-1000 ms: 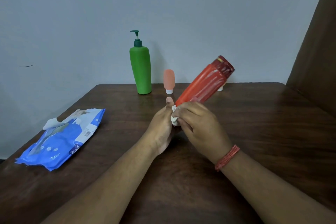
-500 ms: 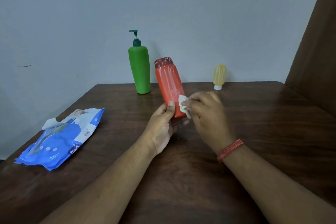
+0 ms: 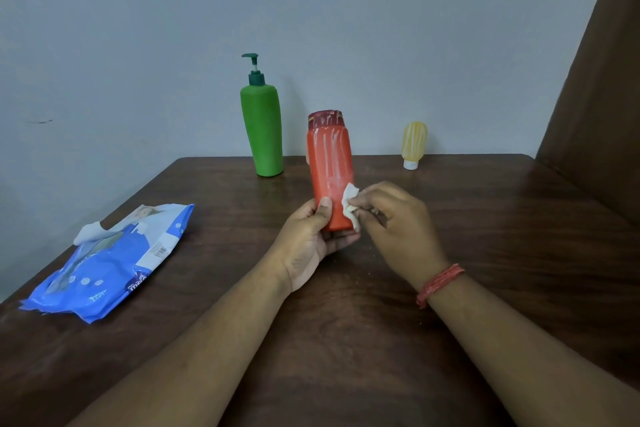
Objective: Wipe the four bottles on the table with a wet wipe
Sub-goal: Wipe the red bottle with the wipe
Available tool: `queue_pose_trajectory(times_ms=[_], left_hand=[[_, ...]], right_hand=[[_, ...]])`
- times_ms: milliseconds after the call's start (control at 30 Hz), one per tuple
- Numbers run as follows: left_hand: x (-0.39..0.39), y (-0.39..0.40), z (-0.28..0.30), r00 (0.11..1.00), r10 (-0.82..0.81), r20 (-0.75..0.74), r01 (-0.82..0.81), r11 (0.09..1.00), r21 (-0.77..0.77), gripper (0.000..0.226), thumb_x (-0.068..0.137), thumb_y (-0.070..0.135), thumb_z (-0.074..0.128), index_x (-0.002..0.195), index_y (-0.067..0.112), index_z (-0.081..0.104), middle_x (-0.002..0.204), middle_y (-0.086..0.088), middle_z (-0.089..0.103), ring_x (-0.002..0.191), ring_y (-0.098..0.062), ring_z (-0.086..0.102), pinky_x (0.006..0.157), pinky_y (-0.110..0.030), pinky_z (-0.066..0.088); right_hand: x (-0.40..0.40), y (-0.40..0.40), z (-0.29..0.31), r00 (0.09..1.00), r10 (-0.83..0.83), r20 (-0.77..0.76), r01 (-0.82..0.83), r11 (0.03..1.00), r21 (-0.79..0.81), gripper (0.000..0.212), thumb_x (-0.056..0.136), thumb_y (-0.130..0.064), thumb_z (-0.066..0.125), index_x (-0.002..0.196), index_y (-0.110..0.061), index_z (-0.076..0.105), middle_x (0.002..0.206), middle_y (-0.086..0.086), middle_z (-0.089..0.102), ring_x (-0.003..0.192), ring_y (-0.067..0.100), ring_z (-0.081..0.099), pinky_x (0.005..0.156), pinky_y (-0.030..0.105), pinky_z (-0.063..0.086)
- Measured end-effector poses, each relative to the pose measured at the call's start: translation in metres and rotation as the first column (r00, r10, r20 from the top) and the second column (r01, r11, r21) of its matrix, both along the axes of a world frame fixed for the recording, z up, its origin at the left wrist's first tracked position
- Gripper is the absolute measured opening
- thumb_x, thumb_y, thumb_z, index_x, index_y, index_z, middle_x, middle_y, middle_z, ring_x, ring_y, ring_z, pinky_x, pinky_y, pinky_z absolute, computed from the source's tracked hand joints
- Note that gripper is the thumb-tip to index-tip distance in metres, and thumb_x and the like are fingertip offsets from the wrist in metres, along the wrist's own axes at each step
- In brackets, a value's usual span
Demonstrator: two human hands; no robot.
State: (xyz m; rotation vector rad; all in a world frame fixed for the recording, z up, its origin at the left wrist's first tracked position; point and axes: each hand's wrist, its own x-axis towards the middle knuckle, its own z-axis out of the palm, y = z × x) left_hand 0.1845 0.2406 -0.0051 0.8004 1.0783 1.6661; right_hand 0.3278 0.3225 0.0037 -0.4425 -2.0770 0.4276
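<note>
Your left hand (image 3: pixel 308 239) holds the red bottle (image 3: pixel 330 170) near its bottom. Your thumb lies across the front and your other fingers curl round the back, so this grip is closed on the bottle. The bottle stands almost straight up, with its dark red cap on top. It is lifted just above the desk (image 3: pixel 485 218), near the middle.

Your right hand (image 3: pixel 394 218) pinches a small white wet wipe (image 3: pixel 349 206) in its fingertips. This grip is closed on the wipe. The wipe is bunched up and presses on the right side of the red bottle, low down, just beside your left thumb. White streaks show on the front of the bottle. A red thread band (image 3: pixel 439 284) goes round your right wrist.

The green pump bottle (image 3: pixel 262 133) stands at the back of the desk, to the left of the red bottle and apart from it. The little yellow bottle (image 3: pixel 414 144) stands on its white cap at the back right. A bit of a pale orange thing peeks out behind the red bottle, but most of it is hidden.

The blue pack of wipes (image 3: pixel 114 267) lies flat on the left side of the desk, well apart from your hands. A white wipe sticks out of its top.
</note>
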Motion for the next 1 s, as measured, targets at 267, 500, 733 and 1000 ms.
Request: queue_pose_trajectory(times_ms=[267,500,733,1000], left_hand=[[0.001,-0.001,-0.002,0.991,-0.089,-0.105,0.085,0.996,-0.037,0.03,0.104,0.026,0.046,0.128,0.012,0.057,0.124,-0.015,0.064,0.106,-0.027,0.067,0.09,-0.043,0.059],[-0.004,-0.001,-0.003,0.985,-0.088,-0.15,0.083,0.996,-0.041,0.032,0.105,0.025,0.043,0.13,0.008,0.055,0.118,-0.014,0.067,0.098,-0.025,0.069,0.086,-0.039,0.06],[-0.003,-0.001,-0.004,0.978,-0.114,-0.175,0.106,0.993,-0.053,0.043,0.101,0.027,0.048,0.137,0.005,0.05,0.126,-0.018,0.063,0.103,-0.028,0.067,0.088,-0.039,0.059],[-0.001,-0.001,-0.003,0.962,-0.144,-0.232,0.134,0.989,-0.061,0.042,0.101,0.028,0.048,0.138,0.009,0.049,0.131,-0.017,0.061,0.106,-0.029,0.067,0.091,-0.04,0.059]], right_hand=[[0.001,0.007,0.002,0.986,-0.093,-0.138,0.088,0.995,-0.044,0.014,0.088,-0.002,0.069,0.098,-0.01,0.074,0.099,-0.006,0.064,0.093,0.003,0.061,0.079,0.012,0.049],[-0.001,0.01,0.0,0.992,-0.072,-0.105,0.064,0.995,-0.076,0.01,0.088,-0.005,0.071,0.095,-0.011,0.074,0.097,-0.008,0.063,0.091,0.003,0.061,0.077,0.014,0.05],[0.003,0.011,-0.003,0.991,-0.065,-0.114,0.051,0.992,-0.118,0.011,0.089,-0.007,0.071,0.098,-0.012,0.074,0.099,-0.011,0.061,0.096,0.003,0.062,0.08,0.017,0.052],[0.004,0.012,0.004,0.975,-0.115,-0.19,0.089,0.986,-0.139,0.016,0.09,-0.005,0.069,0.099,-0.016,0.074,0.101,-0.015,0.059,0.101,-0.003,0.059,0.082,0.008,0.048]])
